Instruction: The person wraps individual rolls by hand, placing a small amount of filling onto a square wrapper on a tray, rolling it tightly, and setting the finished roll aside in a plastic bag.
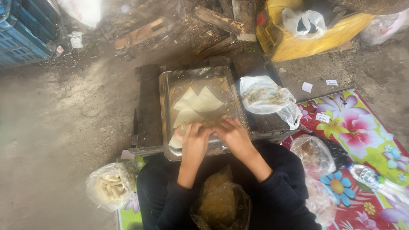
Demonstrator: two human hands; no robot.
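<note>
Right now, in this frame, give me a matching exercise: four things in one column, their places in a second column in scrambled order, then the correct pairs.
Things:
1. metal tray
2. clear bag of rolled pieces
3. yellow container
4. blue crate

Places:
A. top left corner of the view
B. on the dark wooden stand, under both hands
C. top right, behind the stand
D. on the ground at the person's left side

Pairs: 1-B, 2-D, 3-C, 4-A. The left hand and right hand both press on a wrapper inside the tray.
</note>
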